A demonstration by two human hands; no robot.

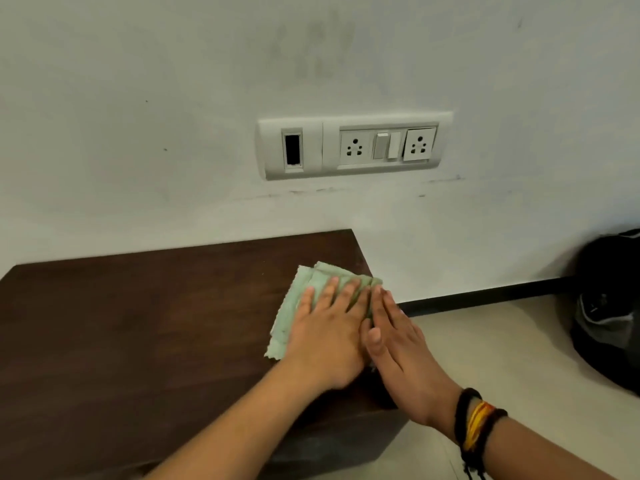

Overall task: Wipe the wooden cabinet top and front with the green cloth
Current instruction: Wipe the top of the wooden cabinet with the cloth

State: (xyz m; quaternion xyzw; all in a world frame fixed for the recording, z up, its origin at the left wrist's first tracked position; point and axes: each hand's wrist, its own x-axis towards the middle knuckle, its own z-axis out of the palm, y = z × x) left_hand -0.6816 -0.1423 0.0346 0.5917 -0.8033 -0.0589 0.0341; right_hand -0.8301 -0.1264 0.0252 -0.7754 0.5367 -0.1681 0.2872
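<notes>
The dark wooden cabinet top (pixel 138 323) fills the lower left of the head view, its right edge running down toward the floor. A folded light green cloth (pixel 294 306) lies flat near that right edge. My left hand (pixel 329 334) presses palm-down on the cloth with fingers spread. My right hand (pixel 398 341) lies flat beside it, fingers together, along the cloth's right side at the cabinet's edge. Most of the cloth is hidden under the two hands. The cabinet front is out of sight.
A white wall rises behind the cabinet, with a switch and socket panel (pixel 353 145) above it. A tiled floor (pixel 502 341) and a black skirting strip (pixel 485 292) lie to the right. A black bag (pixel 609 306) sits on the floor at the far right.
</notes>
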